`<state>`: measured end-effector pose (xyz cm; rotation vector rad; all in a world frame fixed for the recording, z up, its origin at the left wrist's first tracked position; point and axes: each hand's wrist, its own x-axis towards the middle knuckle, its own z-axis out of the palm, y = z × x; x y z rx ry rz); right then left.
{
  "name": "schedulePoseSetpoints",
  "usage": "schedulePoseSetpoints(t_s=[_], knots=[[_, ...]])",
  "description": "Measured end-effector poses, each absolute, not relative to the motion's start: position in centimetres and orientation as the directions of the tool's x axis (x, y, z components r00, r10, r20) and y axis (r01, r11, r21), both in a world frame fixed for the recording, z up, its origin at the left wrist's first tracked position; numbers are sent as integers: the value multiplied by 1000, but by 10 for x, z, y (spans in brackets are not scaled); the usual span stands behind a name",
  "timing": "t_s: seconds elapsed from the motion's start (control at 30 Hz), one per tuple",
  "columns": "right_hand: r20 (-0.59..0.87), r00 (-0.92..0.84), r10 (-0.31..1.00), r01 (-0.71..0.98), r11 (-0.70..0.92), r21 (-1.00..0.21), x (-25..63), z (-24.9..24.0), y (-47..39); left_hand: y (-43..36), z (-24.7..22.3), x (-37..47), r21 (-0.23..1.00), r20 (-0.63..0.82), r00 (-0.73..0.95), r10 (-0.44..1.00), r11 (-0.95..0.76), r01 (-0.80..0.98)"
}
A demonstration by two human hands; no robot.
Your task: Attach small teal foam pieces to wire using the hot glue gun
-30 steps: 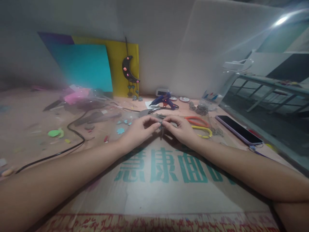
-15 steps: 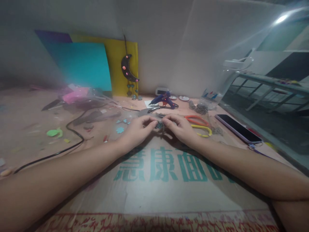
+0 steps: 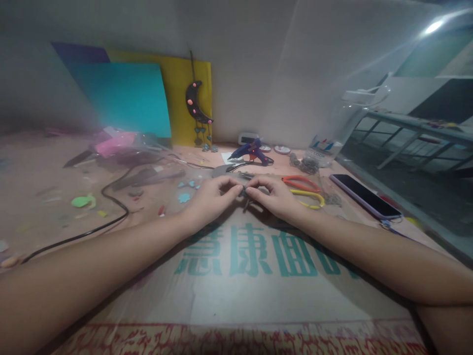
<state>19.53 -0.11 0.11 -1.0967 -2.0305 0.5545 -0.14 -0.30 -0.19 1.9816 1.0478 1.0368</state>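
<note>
Near the middle, my left hand [image 3: 214, 198] and my right hand [image 3: 274, 198] meet with thumbs and fingertips pinched. Between them is a small dark bluish-grey piece [image 3: 243, 192], mostly hidden by the fingers, with a thin strand [image 3: 245, 204] hanging below it. The piece's exact kind cannot be made out. Left of my left hand lie a light-blue flower cutout [image 3: 184, 197] and small light-blue pieces [image 3: 191, 184]. Orange-handled [image 3: 301, 182] and yellow-handled tools [image 3: 314, 200] rest beyond my right hand. A blue glue gun [image 3: 247, 150] stands behind both hands.
A black crescent ornament [image 3: 195, 104] hangs against a yellow sheet [image 3: 177, 88]. A black cord [image 3: 111, 197] snakes across the left, near a pink plastic-wrapped item [image 3: 115, 144]. To the right are a phone [image 3: 364, 196], grey twine [image 3: 309, 165] and a clear jug [image 3: 334, 133].
My right fingertips have shifted slightly left, closer to my left ones, and now cover more of the small piece. The thin strand beneath shows more plainly.
</note>
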Motion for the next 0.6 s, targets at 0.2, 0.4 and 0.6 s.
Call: schedulePoseSetpoints(t_s=[0.2,0.4,0.6], knots=[[408,-367,836,527,549,-649,196,2,-1,-5,-1,-1,822,326,373,869,-455,343],[436,-345,831,522,556,-647,196,1,-1,1,-8,0,841,341,356,870,-452,298],[444,-309,841,502,541,-675,197,0,0,2,-9,1,880,322,366,873,-418,224]])
